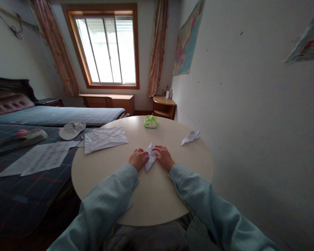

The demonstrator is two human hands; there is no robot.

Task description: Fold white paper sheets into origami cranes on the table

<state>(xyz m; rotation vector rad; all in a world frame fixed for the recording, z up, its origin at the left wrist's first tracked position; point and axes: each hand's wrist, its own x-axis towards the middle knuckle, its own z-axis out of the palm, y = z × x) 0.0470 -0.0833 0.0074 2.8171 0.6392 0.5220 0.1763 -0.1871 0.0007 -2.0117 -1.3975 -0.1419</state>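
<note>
A small piece of folded white paper (150,161) lies on the round table between my two hands, its pointed ends facing away from me and toward me. My left hand (138,158) grips its left side, fingers curled and thumb on the paper. On the other side, my right hand (163,157) holds the right edge with bent fingers. The fingertips cover part of both side edges, so the exact folds there are hidden.
The pale round table (172,195) also bears a creased paper sheet (106,139), a green tissue pack (150,122) and another folded paper (191,137). To the left, a bed (54,188) holds printed sheets (45,157) and a cap (72,130). A wall (251,139) stands at right.
</note>
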